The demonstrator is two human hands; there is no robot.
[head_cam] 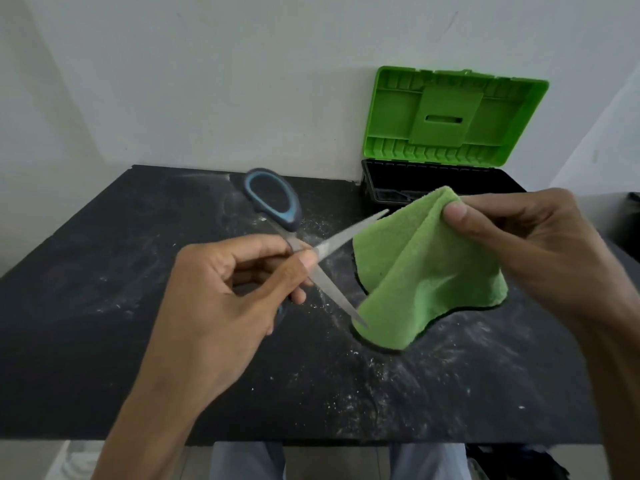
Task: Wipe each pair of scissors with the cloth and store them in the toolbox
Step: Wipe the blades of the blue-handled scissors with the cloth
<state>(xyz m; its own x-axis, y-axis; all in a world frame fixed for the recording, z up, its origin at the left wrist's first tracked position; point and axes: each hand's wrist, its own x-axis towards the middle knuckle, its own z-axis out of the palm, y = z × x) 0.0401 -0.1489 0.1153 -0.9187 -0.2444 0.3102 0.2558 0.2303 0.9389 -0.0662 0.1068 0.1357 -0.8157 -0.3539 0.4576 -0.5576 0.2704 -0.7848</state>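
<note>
My left hand (221,289) grips a pair of scissors (273,199) near the pivot, above the black table. Its blades are spread apart; one points up right, the other down right with its tip against the green cloth (426,282). One blue and dark grey handle loop sticks out behind my fingers. My right hand (526,244) pinches the top fold of the cloth, lifting it so its lower edge drapes on the table. The toolbox (433,181) stands at the back right, its green lid (453,116) raised against the wall.
The black table (104,271) is dusted with white specks. A white wall runs behind it. The table's front edge is near my knees, and a dark object lies on the floor at lower right (519,462).
</note>
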